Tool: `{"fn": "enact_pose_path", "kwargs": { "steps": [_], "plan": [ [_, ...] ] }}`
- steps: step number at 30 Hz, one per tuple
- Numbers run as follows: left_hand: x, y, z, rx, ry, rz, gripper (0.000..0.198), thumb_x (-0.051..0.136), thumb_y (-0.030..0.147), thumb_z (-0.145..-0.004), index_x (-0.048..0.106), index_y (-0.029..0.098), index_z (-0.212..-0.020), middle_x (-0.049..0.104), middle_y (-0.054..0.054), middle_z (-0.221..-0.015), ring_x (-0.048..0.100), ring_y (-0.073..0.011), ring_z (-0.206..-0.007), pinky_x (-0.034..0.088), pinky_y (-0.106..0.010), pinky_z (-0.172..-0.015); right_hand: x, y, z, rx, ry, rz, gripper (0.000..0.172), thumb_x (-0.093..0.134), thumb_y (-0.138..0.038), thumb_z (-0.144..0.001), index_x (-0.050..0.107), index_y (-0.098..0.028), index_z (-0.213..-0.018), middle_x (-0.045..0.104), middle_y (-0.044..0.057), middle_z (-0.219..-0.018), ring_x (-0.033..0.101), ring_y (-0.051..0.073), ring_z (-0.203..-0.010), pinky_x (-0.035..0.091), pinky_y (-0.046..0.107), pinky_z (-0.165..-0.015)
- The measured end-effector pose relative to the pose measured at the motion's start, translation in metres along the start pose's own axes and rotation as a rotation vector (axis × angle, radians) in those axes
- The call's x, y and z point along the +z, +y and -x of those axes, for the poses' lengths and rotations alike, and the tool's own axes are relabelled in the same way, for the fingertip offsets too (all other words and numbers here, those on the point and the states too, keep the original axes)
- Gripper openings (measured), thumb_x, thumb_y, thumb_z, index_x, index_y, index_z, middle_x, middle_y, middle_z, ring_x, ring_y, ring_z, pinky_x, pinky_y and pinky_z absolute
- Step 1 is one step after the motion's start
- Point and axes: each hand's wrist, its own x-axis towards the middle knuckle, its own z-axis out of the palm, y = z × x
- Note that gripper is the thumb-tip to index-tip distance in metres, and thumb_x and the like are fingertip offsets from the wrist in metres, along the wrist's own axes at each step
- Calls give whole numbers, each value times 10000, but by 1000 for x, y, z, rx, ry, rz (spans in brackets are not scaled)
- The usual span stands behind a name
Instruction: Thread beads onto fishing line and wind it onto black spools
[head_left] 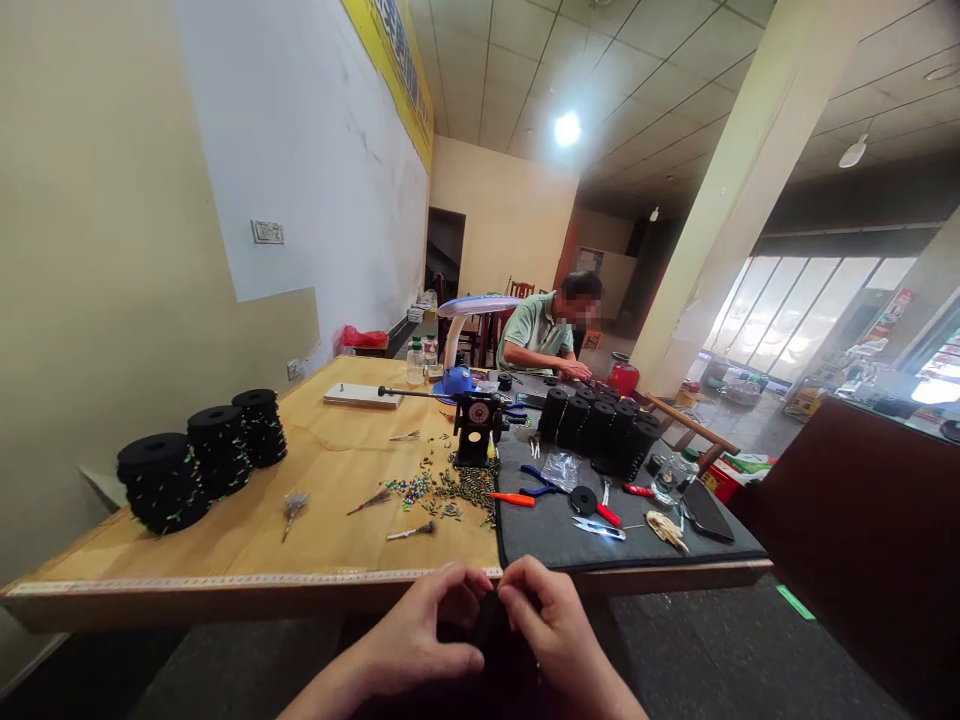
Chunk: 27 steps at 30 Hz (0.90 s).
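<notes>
My left hand (424,635) is at the table's front edge, its fingers curled and the thumb apart from them. A dark shape sits in that curve, too dim against the dark background to make out. Close beside it, my right hand (551,618) pinches thumb and forefinger together near the left fingertips; whatever lies in the pinch is too small to name. A white measuring tape (262,582) runs along the edge by my hands. Just beyond are small metal pieces (472,488), coloured beads (411,489) and scissors-like thread snips (598,528).
Black spools (161,480) stand at the left; several more black spools (581,420) stand on the grey mat (536,545). A black winding device (476,428), blue-handled pliers (541,482), an orange-handled tool (514,499) and a lamp (455,340) are there. A person (536,335) works opposite.
</notes>
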Motion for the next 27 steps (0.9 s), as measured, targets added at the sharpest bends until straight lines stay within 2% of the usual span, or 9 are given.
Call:
{"fn": "enact_pose_path", "kwargs": {
  "steps": [2, 4, 7, 10, 13, 17, 20, 24, 27],
  "plan": [
    [5, 2, 3, 14, -73, 171, 499, 752, 145, -587, 579, 228, -1048, 649, -38, -1009, 604, -233, -955, 460, -360, -836, 2, 8, -5, 99, -30, -162, 335, 577, -509, -807, 536, -189, -719, 455, -65, -537, 386, 88, -489, 291, 205, -486],
    [9, 2, 3, 45, -55, 303, 482, 774, 209, -599, 577, 216, -1039, 651, -59, -1027, 599, -255, -997, 445, -376, -868, 12, 22, -4, 214, -63, -374, 380, 626, -547, -747, 485, -197, -700, 407, -89, -505, 322, 69, -436, 244, 192, -438],
    [10, -5, -2, 68, 152, 309, 464, 799, 261, -594, 582, 209, -1002, 643, -48, -987, 584, -238, -988, 427, -348, -882, 32, 41, 7, 323, -99, -544, 380, 657, -526, -727, 453, -206, -703, 395, -106, -468, 275, 54, -389, 199, 181, -404],
    [8, -12, -7, 55, 310, 232, 439, 784, 269, -619, 560, 221, -993, 628, -23, -935, 583, -207, -921, 438, -319, -838, 44, 44, 16, 364, -134, -588, 355, 627, -511, -746, 433, -215, -716, 411, -107, -451, 253, 53, -361, 155, 184, -380],
    [6, -16, -9, 30, 329, 86, 415, 758, 265, -640, 548, 211, -994, 618, -9, -867, 582, -181, -816, 449, -289, -746, 42, 33, 16, 340, -125, -484, 282, 602, -427, -765, 442, -204, -697, 413, -95, -478, 267, 60, -409, 185, 186, -410],
    [0, -18, -9, -58, 263, -55, 373, 736, 273, -630, 562, 177, -946, 581, 15, -760, 524, -142, -693, 391, -235, -603, 26, 15, 10, 173, -95, -90, 144, 569, -264, -781, 529, -172, -678, 484, -48, -579, 397, 95, -554, 301, 205, -532],
    [-2, -22, -8, -101, 202, -86, 321, 716, 261, -620, 573, 163, -890, 552, 30, -749, 466, -118, -663, 359, -232, -606, 15, 7, 8, 54, -130, 171, 76, 563, -193, -770, 589, -174, -701, 562, -25, -652, 470, 119, -628, 324, 216, -583],
    [-2, -21, -5, -201, 107, -163, 268, 680, 226, -607, 589, 145, -846, 484, 61, -655, 393, -107, -610, 310, -233, -563, 9, 6, 3, 45, -186, 204, 80, 550, -167, -764, 596, -177, -699, 551, -34, -637, 458, 113, -611, 320, 207, -566],
    [-1, -16, -1, -257, 30, -87, 253, 659, 199, -586, 612, 150, -830, 499, 59, -649, 408, -114, -625, 308, -234, -570, 7, 13, 0, 78, -188, 123, 82, 557, -188, -764, 585, -171, -689, 521, -38, -621, 436, 114, -609, 331, 210, -577]
  ]
}}
